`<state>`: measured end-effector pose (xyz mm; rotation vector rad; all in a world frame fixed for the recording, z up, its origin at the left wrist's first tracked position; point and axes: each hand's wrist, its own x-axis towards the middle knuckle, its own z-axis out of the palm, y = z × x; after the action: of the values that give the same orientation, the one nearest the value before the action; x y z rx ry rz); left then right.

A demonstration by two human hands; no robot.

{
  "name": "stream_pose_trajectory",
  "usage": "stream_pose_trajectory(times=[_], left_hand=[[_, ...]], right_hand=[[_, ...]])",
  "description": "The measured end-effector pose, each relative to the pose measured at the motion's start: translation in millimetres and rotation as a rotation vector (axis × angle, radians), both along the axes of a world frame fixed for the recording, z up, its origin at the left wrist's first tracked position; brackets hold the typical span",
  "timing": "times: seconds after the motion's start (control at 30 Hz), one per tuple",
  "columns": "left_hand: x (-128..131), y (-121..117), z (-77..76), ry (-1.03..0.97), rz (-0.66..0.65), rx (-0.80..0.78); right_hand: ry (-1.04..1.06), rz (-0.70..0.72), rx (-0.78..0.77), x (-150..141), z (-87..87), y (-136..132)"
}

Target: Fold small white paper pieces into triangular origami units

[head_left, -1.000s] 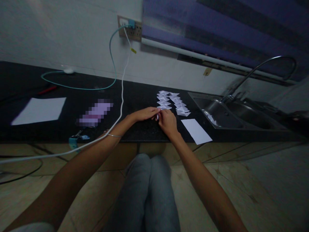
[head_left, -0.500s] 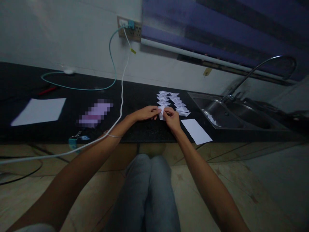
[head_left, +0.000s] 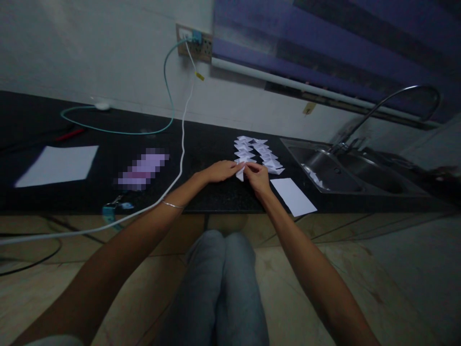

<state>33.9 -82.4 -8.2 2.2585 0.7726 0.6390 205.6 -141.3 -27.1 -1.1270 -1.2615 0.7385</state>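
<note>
Between my two hands is a small piece of folded white paper (head_left: 240, 176), just above the dark counter. My left hand (head_left: 224, 170) pinches it from the left, fingertips at its upper part. From the other side my right hand (head_left: 258, 177) grips it with thumb and bent fingers, partly hiding it. Right behind it stand two rows of folded paper pieces, a left row (head_left: 244, 146) and a right row (head_left: 267, 156). A stack or sheet of white paper (head_left: 293, 196) lies to the right of my right hand.
A larger white sheet (head_left: 59, 166) lies on the counter (head_left: 201, 139) at left, near a blurred-out purple item (head_left: 143, 170). A white cable (head_left: 183, 129) runs from the wall socket (head_left: 205, 48) across my left forearm. At right is a steel sink (head_left: 327, 168) with a curved tap (head_left: 382, 98).
My left fingers have straightened and moved right over the folded paper, meeting my right fingertips. Less of the paper shows now, and its visible lower part looks narrower.
</note>
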Motion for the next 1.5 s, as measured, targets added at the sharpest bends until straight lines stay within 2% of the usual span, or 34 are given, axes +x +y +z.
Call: stream_pose_trajectory(times=[0.13,0.23,0.33,0.43,0.6,0.7,0.83,1.0,1.23,1.43,1.5], left_hand=[[-0.1,5.3,-5.1,-0.045,-0.051,-0.002],[0.7,9.4,-8.1,-0.095,-0.097,-0.004],[1.0,12.7,-10.9,-0.142,-0.054,-0.018],[0.4,13.9,-12.5,-0.160,-0.006,0.002],[-1.4,9.5,-9.0,-0.155,-0.063,0.063],[-2.3,7.0,-6.5,-0.172,-0.085,-0.004],[-2.6,7.4,-6.9,-0.151,-0.040,-0.120],[-1.0,7.6,-8.4,-0.160,0.000,-0.119],[-2.8,7.7,-4.5,-0.143,-0.116,-0.149],[-3.7,7.9,-3.6,-0.160,-0.186,-0.070],[-3.4,7.8,-3.3,-0.176,-0.169,-0.046]], right_hand=[[0.034,0.074,-0.035,-1.5,4.1,-3.2],[0.046,0.067,-0.037,-2.5,8.1,-5.8],[0.048,0.012,-0.032,-3.5,9.9,-6.9],[0.032,0.027,-0.068,-4.4,9.0,-6.5],[0.008,0.096,-0.088,-5.6,6.0,-4.8],[0.003,0.107,-0.086,-5.8,6.5,-4.7],[0.029,0.151,-0.094,-5.4,9.9,-6.2],[0.083,0.187,-0.124,-4.0,12.9,-7.7],[0.161,0.120,-0.131,-0.4,11.3,-3.2],[0.204,0.119,-0.132,0.3,10.6,-3.2],[0.195,0.125,-0.126,-0.2,10.8,-4.4]])
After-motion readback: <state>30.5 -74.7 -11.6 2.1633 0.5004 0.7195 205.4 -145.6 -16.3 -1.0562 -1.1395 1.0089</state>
